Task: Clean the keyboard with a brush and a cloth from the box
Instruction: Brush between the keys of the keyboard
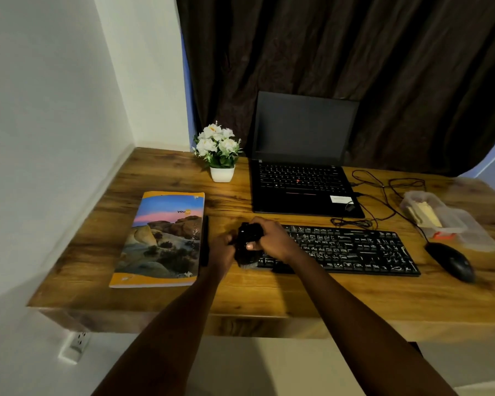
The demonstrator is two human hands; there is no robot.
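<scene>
Both hands meet at the left end of the flat black keyboard (pixel 343 248) on the wooden desk (pixel 269 298). The right hand (pixel 269 238) wraps the chunky black brush (pixel 247 244), bristles down for sweeping; the left hand (pixel 222 248) steadies it, fingers curled. The clear plastic box (pixel 452 224) waits far right, its contents blurry.

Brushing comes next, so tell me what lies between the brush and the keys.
Nothing visible. Both hands, left hand and right hand, hold the black brush at the left end of the keyboard, bristles down by the keys.
</scene>
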